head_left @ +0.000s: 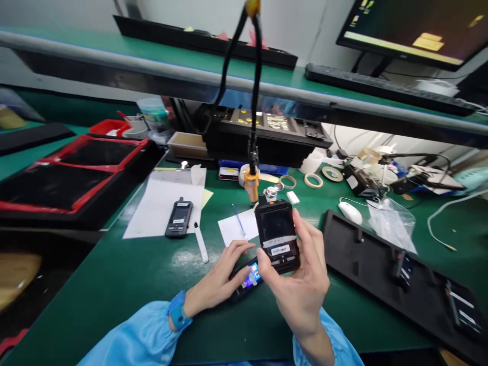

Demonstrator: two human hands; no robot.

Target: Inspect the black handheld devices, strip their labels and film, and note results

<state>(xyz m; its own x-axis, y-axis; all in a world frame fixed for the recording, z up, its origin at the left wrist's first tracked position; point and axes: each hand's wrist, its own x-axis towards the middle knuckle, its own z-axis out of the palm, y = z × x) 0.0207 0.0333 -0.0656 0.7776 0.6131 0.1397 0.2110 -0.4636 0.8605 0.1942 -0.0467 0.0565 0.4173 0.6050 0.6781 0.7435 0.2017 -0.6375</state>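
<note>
My right hand (pixel 301 279) grips a black handheld radio (pixel 277 231) upright, thumb on its near left edge and fingers around the right side. This radio has a dark screen, a white label strip and an orange button on top. Below it, a second handheld radio (pixel 250 277) lies on the table with its screen lit blue. My left hand (pixel 219 279) rests at that lit radio, fingers stretched apart, the thumb by the screen. A blue band (pixel 178 311) circles the left wrist. Part of the lit radio is hidden behind my hands.
Another radio (pixel 179 217) lies on paper (pixel 148 211) at left, near a white marker pen (pixel 201 244). A black tray (pixel 354 254) with more radios stands at right. An orange-tipped tool (pixel 251 183) hangs above the green table (pixel 125 274). Tape rolls (pixel 313 180) lie behind.
</note>
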